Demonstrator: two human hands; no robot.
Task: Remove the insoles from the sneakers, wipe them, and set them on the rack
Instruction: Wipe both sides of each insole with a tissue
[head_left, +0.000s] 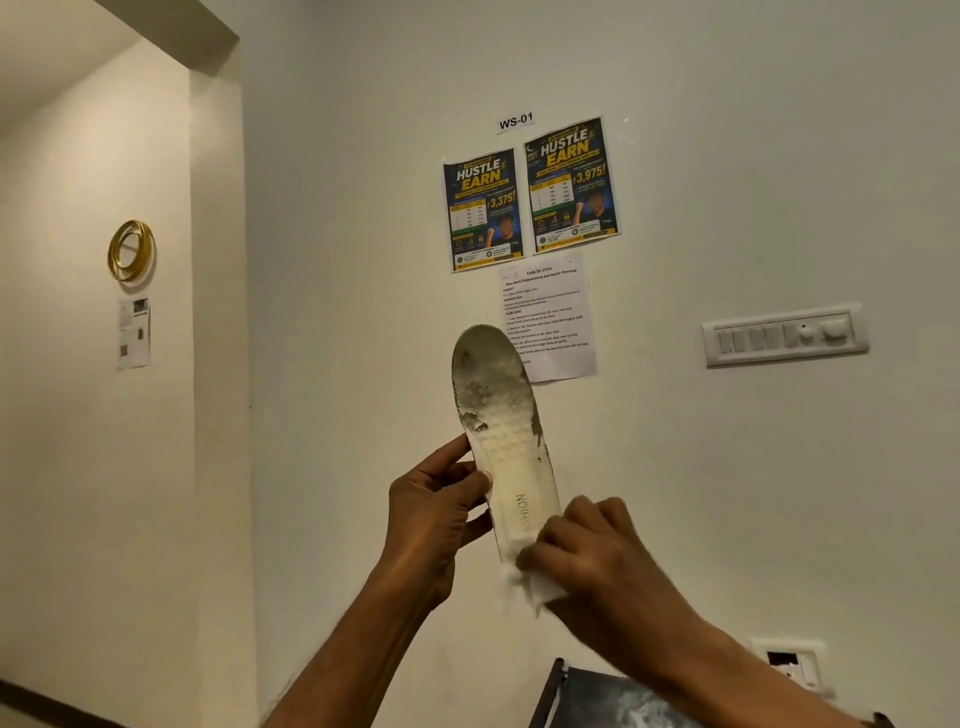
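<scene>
One insole (501, 431) is all you have of the task's things in view, held up toe-end high in front of the wall (727, 467), with nothing under it to carry it. Your left hand (434, 512) grips its left edge near the middle, thumb on the face; your right hand (597, 545) is closed on a white wipe (524, 584) pressed against the heel end. This looks like the wiping step, barely begun: the toe half is grey and blotched. Next you probably need strokes up toward that dirty toe, with the left grip firm so the soft insole does not fold. No sneaker, rack or container shows, so their contents cannot be told.
</scene>
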